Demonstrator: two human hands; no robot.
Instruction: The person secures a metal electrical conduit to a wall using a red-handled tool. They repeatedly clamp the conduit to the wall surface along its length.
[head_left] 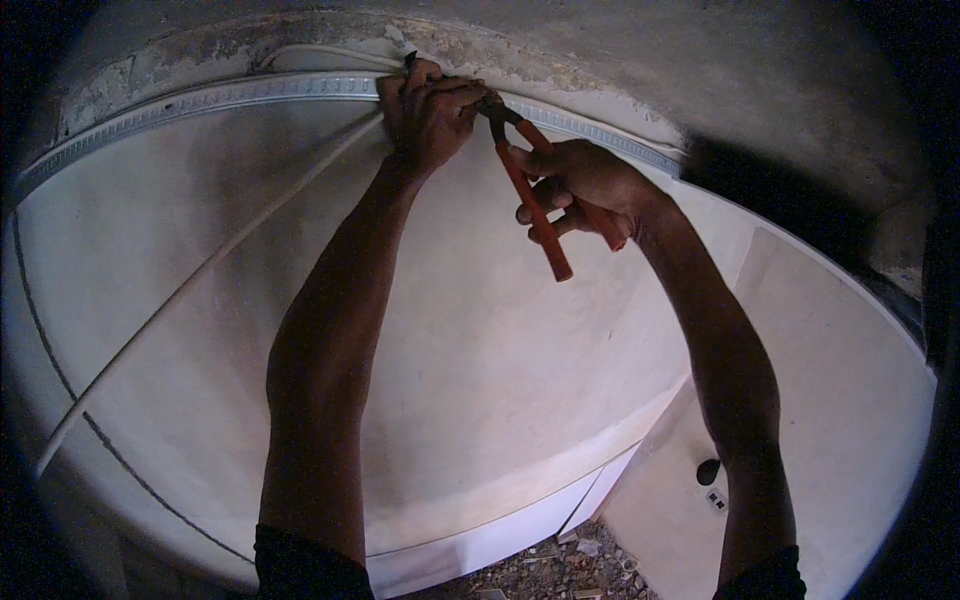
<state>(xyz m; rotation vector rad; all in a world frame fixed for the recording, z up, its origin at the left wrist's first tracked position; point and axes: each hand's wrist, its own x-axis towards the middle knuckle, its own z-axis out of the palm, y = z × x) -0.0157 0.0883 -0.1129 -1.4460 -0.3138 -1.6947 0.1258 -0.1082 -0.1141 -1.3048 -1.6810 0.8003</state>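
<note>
Both my arms reach up to a perforated metal channel (250, 92) along the top of a pale wall. In my right hand (590, 185) are long pliers with orange handles (527, 195); the handles stand apart. Their dark jaws meet the fingertips of my left hand (430, 110) at the channel. Those left fingers are closed together over the channel's edge, and what they pinch is too small and dark to make out. A pale cable (215, 262) runs from beneath my left hand down to the lower left.
Rough, flaking plaster and a ceiling (760, 80) lie just above the channel. Another thin cable (320, 50) runs along the top. Below, rubble (560, 565) covers the floor beside a white panel (470, 540). A socket (716, 499) sits low on the right wall.
</note>
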